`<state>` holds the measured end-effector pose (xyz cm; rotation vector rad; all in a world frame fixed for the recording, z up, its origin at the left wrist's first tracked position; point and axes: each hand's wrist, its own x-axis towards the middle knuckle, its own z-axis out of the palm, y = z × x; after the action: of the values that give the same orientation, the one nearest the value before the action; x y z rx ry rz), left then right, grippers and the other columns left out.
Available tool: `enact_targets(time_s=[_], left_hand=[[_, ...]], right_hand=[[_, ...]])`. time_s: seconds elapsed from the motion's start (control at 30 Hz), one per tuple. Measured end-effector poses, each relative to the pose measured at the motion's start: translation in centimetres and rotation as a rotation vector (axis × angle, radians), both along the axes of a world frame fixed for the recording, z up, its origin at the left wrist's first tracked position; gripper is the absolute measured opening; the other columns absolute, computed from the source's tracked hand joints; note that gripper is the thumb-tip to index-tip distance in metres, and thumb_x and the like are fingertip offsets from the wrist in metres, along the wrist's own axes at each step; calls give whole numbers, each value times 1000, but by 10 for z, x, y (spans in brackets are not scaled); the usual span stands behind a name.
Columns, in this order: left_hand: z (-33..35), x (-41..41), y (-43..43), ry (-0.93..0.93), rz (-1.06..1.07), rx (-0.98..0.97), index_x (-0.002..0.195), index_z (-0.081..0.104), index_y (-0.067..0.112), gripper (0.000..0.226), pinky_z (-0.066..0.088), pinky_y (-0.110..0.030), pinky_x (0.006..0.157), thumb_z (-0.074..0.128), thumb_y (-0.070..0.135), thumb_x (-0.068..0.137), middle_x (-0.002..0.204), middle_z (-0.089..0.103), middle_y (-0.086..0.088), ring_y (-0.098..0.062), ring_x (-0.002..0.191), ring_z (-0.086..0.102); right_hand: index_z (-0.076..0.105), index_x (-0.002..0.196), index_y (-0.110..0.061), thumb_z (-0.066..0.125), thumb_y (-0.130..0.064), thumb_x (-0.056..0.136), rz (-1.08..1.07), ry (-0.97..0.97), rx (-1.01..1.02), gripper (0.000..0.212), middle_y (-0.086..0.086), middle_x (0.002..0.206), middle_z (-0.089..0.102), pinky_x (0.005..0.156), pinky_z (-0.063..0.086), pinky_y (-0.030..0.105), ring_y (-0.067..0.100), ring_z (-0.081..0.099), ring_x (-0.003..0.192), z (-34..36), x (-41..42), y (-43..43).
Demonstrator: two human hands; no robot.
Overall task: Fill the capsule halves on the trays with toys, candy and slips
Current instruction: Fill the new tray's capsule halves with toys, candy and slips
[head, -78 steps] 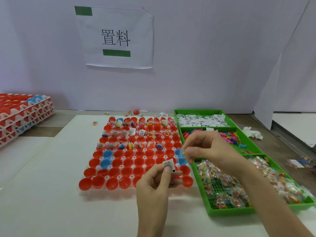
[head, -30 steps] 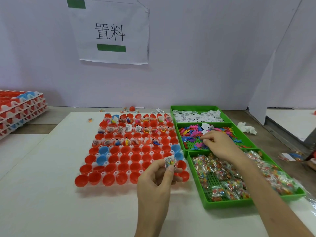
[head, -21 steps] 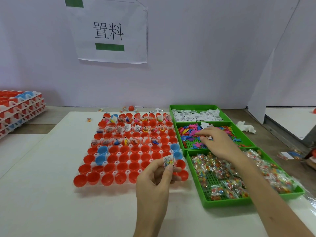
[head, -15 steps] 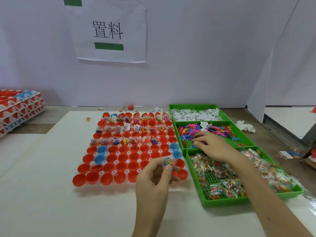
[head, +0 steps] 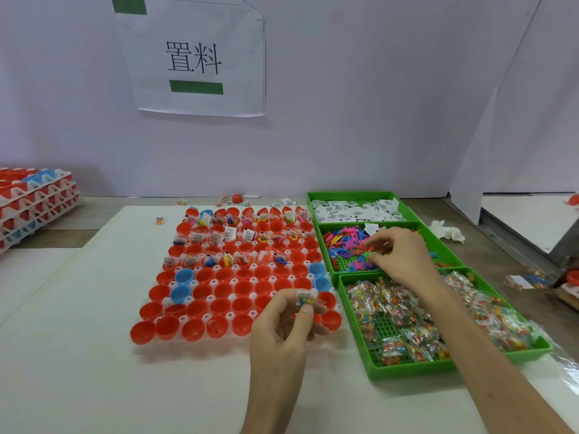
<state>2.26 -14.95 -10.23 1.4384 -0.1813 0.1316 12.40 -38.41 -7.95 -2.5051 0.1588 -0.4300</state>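
Across from the tray [head: 229, 315], the right hand [head: 399, 260] has moved: a couple of seconds ago it hung near the tray's right edge, close to the left hand [head: 282, 327], and now it is down in the middle green bin [head: 343, 265], fingers curled and thumb and forefinger closing among the coloured toys [head: 347, 242]. Whether they have one yet I cannot tell. The left hand has hardly shifted; it stays raised over the tray's near right corner, but where it showed a white slip before, thumb and fingertips now pinch a small candy packet [head: 306, 298]. The slip may be tucked behind it, though I cannot make it out apart. So I'd say slip and candy are gathered and the toy is the last piece of this set. On the tray the far rows of capsule halves [head: 223, 289] hold contents, while the near rows sit open, so plenty remains. The candy bin [head: 407, 369] and slip bin [head: 354, 194] lie unchanged.
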Motion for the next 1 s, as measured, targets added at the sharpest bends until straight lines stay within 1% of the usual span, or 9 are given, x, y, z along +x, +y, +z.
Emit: enact_targets(time_s=[0.17,0.33,0.43,0.57,0.67,0.73,0.8,0.9,1.0], left_hand=[[1,0,1,3,-30,-31,93,71,14,22,60,-30,68,54,2,99,88,75,-7,-26,73,73],[0,0,1,4,-58,-67,92,71,14,23,60,-31,71,54,2,99,86,75,-10,-26,74,72],[1,0,2,16,-91,-90,89,73,20,28,60,-31,73,53,3,99,86,76,-11,-25,76,71],[1,0,4,67,-144,-173,89,73,16,27,58,-28,71,52,2,99,87,75,-16,-26,77,71],[4,0,5,108,-192,-280,89,73,10,19,56,-26,68,57,3,93,86,73,-21,-25,76,70],[6,0,5,117,-227,-336,87,74,11,8,56,-25,67,66,7,87,85,71,-22,-26,76,70],[7,-1,4,104,-246,-348,86,74,12,9,55,-25,68,65,11,84,84,71,-22,-26,76,70],[6,-1,3,77,-234,-343,87,74,12,5,55,-24,68,69,13,86,84,72,-22,-27,77,69],[4,0,3,57,-201,-338,88,73,12,14,54,-24,67,62,18,83,84,72,-22,-26,76,69]], right_hand=[[74,82,-24,71,8,75,-19,-162,49,33,-4,70,64,60,56,29,13,60,65,4,-5,3],[73,84,-24,70,9,76,-53,-282,103,35,-5,67,62,54,41,11,5,54,58,7,-7,4],[71,87,-26,71,7,77,-28,-301,174,34,-1,71,63,53,47,12,4,55,55,11,-9,6],[70,98,-29,73,4,80,94,-263,428,38,-3,90,69,63,60,25,14,71,64,20,-13,10],[70,107,-24,76,2,82,210,-234,577,37,-6,101,74,69,57,20,18,75,69,24,-16,16],[69,110,-21,76,1,83,242,-241,624,35,-9,101,76,70,56,16,17,76,74,26,-18,21],[69,112,-22,77,0,83,288,-233,651,37,-8,100,77,70,56,16,16,76,79,30,-21,27],[67,116,-22,77,-1,81,417,-159,745,42,3,99,78,75,57,19,21,76,88,35,-27,37],[75,103,-26,78,-16,77,552,-36,732,28,6,95,78,78,55,18,20,75,93,40,-34,49]])
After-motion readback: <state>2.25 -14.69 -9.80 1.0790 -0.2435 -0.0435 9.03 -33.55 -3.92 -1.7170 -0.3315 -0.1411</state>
